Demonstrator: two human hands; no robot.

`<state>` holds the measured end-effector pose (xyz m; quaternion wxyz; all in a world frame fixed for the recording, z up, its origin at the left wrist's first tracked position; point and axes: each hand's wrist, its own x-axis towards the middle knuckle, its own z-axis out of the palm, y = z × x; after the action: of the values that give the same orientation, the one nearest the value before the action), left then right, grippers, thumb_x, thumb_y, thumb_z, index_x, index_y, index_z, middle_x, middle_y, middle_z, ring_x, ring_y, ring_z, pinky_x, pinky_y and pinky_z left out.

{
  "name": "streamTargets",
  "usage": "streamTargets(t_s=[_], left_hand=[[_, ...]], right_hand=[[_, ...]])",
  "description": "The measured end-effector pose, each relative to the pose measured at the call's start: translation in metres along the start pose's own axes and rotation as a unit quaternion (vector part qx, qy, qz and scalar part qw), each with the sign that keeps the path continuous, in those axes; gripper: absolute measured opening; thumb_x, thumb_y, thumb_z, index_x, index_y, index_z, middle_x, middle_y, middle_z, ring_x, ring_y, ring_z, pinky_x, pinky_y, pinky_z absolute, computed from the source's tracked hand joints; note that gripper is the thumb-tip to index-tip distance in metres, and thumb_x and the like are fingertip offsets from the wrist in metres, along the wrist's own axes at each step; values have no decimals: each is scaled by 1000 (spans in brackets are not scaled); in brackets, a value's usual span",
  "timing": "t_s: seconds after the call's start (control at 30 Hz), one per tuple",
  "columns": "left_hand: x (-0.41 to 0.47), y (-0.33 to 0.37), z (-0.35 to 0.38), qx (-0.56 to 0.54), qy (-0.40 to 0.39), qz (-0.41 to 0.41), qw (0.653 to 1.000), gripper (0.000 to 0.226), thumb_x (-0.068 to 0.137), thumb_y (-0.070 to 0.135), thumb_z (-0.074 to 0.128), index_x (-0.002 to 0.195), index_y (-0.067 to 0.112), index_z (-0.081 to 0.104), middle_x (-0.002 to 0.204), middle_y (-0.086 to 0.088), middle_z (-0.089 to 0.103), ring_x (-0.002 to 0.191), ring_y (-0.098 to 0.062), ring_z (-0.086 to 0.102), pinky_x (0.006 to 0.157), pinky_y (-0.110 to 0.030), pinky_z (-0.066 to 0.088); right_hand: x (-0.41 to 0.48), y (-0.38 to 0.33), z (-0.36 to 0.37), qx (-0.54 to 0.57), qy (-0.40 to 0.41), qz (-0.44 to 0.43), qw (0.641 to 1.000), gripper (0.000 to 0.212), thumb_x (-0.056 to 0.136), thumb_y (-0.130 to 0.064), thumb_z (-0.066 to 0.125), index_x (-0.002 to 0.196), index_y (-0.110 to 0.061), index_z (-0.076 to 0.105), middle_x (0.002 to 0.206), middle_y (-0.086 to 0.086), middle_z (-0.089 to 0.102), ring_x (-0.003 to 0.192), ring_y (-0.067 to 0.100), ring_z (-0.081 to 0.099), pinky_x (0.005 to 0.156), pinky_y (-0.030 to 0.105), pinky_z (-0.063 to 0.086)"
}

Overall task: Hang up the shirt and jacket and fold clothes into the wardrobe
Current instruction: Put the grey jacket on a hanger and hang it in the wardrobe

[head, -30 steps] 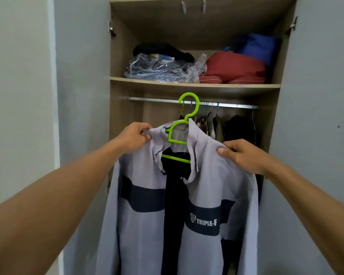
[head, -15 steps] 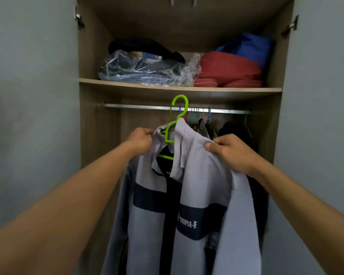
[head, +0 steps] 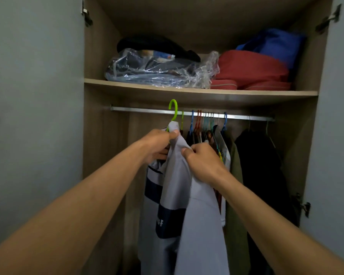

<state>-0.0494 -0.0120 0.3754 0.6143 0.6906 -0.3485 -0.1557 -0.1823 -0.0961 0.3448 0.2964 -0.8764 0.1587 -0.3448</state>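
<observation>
The grey jacket (head: pixel 197 215) with the navy band has turned since a second ago; then its open front and lettering faced the camera, now it hangs edge-on just under the rail (head: pixel 143 109), with only part of the band and lettering showing; its green hanger (head: pixel 173 111) has turned with it, so the hook is seen nearly side-on, its curve rising above the rail and crossing it toward the rail's left part; whether the hook bears on the rail cannot be told. The left hand (head: pixel 157 145) and the right hand (head: pixel 204 164), which were apart on the two shoulders before, have come close together below the rail; the left hand's fingers (head: pixel 174 134) pinch the collar cloth just beneath the hook; the right hand's fingers (head: pixel 187 151) are curled round a fold of shoulder cloth just beside them. The jacket sits at the left end of the row under the rail, just beside the coloured hangers (head: pixel 199 121); further right along the rail hang an olive garment (head: pixel 236 185) and a dark garment (head: pixel 262 165). Above the rail the shelf (head: pixel 187 92) carries, as before, a plastic-wrapped bundle (head: pixel 157 71) with a black item (head: pixel 153 44) on it, a red bundle (head: pixel 250 68) and a blue bundle (head: pixel 276 44); the view has closed in on the wardrobe (head: pixel 99 56).
</observation>
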Motion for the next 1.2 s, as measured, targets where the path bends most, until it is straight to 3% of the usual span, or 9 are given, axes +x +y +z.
streamTargets(t_s=[0.13,0.27,0.33,0.47,0.67,0.77,0.87,1.03,1.2], left_hand=[[24,-9,-4,-45,46,3,998,26,95,26,61,114,9,67,96,-17,61,86,-29,57,74,-39,46],[46,-7,-11,-25,79,-17,996,23,95,26,60,106,7,67,104,-19,69,92,-31,66,73,-38,54],[60,-4,-16,-11,91,-17,996,19,97,24,57,99,7,65,104,-19,68,92,-31,65,72,-37,53],[92,-4,-24,8,89,-12,996,23,101,18,51,111,0,62,98,-17,65,82,-26,62,59,-32,46],[141,-9,-40,47,87,-23,995,20,101,15,47,92,3,59,73,-12,54,66,-22,53,57,-31,42],[158,-10,-56,65,91,-24,993,17,97,12,48,84,4,55,65,-11,48,59,-23,48,56,-29,39],[182,-15,-74,79,94,-28,992,14,93,10,48,81,5,54,64,-11,45,57,-24,47,55,-28,37],[219,-21,-76,26,83,-2,996,16,93,13,50,83,5,60,70,-13,53,60,-23,52,56,-28,41],[258,-30,-64,-19,59,-14,998,26,98,19,49,80,6,61,74,-14,57,63,-24,53,57,-29,42]], right_hand=[[20,4,16,52,-85,-15,995,31,103,-31,48,77,-14,53,68,3,48,60,15,48,57,30,37],[41,3,25,168,-196,-9,966,8,103,-21,50,98,-23,56,101,7,67,101,27,67,91,43,55],[58,4,30,176,-209,-18,962,12,103,-19,50,98,-29,55,109,9,69,105,28,68,95,45,57],[94,14,45,167,-196,-27,966,13,99,-16,50,95,-27,57,112,17,68,104,31,68,94,51,57],[141,20,80,194,-198,-29,960,26,99,-11,46,122,-13,56,99,11,65,79,14,64,55,21,50],[158,18,98,196,-197,-32,960,16,98,-10,45,110,-11,56,86,8,61,72,12,60,51,18,48],[178,16,116,185,-187,-25,965,10,99,-11,46,95,-16,54,80,6,58,69,13,59,52,21,50],[211,21,129,110,-112,-19,987,9,95,-20,48,95,-16,56,99,21,67,93,33,69,85,49,60],[250,39,137,16,-64,-22,998,65,74,-40,38,118,3,57,109,25,67,100,37,66,70,33,45]])
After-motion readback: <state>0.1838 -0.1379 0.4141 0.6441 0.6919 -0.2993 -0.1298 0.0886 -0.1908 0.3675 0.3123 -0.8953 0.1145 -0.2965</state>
